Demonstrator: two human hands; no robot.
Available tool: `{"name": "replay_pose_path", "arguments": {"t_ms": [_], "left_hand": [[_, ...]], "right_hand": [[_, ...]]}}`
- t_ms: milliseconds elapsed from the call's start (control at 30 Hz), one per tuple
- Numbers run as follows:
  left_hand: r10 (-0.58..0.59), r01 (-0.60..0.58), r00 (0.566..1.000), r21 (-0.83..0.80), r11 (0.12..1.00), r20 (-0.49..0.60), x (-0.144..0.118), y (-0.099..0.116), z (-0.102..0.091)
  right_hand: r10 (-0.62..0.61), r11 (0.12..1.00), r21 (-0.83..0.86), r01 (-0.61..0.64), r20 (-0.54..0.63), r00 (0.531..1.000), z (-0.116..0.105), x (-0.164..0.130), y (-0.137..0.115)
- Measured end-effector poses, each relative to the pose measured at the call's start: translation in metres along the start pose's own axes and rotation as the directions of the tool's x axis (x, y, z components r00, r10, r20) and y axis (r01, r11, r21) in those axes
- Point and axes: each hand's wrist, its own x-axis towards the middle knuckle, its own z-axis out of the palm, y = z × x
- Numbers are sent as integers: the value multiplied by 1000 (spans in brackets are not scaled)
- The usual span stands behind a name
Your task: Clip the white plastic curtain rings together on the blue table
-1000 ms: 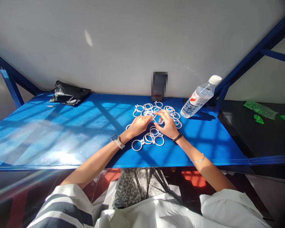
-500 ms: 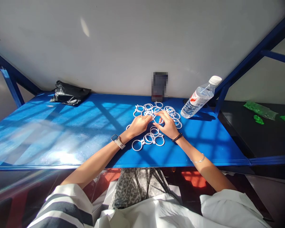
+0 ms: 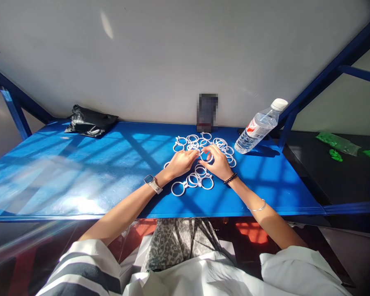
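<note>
Here your left hand (image 3: 179, 163) and right hand (image 3: 218, 164) meet over the middle of the blue table (image 3: 80, 172), fingertips almost touching. Both hands pinch one white ring (image 3: 203, 155) between them: the left fingers are curled with thumb and forefinger closed on its left side, and the right thumb and forefinger are closed on its right side. The ring is held just above the table top, between the two groups of rings.

The far group of loose rings (image 3: 193, 139) lies spread behind your fingers, toward the wall. The near group, a linked cluster (image 3: 195, 181), lies just in front of your hands, between your wrists, with its largest loop at the left end.

Your left wrist carries a watch (image 3: 152, 183). Your right wrist carries a dark bead bracelet (image 3: 230, 178), and a thin bangle (image 3: 258, 206) sits further up that forearm.

A water bottle (image 3: 259, 125) leans at the right rear of the table, cap up and to the right, well apart from the rings. A black bag (image 3: 89, 122) lies at the left rear corner. A dark blurred object (image 3: 207, 111) stands against the wall behind the far rings.
</note>
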Motion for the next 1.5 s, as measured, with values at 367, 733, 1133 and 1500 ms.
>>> {"name": "replay_pose_path", "arguments": {"t_ms": [367, 733, 1133, 1500], "left_hand": [[10, -10, 999, 5, 1000, -40, 0, 2, -1], [12, -11, 999, 26, 1000, -49, 1, 2, -1], [-1, 1, 1000, -11, 1000, 19, 1, 2, -5], [-86, 86, 996, -13, 996, -32, 2, 0, -5]], "right_hand": [[8, 1000, -15, -8, 19, 1000, 2, -1, 1], [-2, 1000, -2, 2, 57, 998, 2, -1, 1], [-2, 1000, 6, 1, 127, 992, -1, -1, -2], [55, 998, 42, -57, 50, 997, 2, -1, 0]]}}
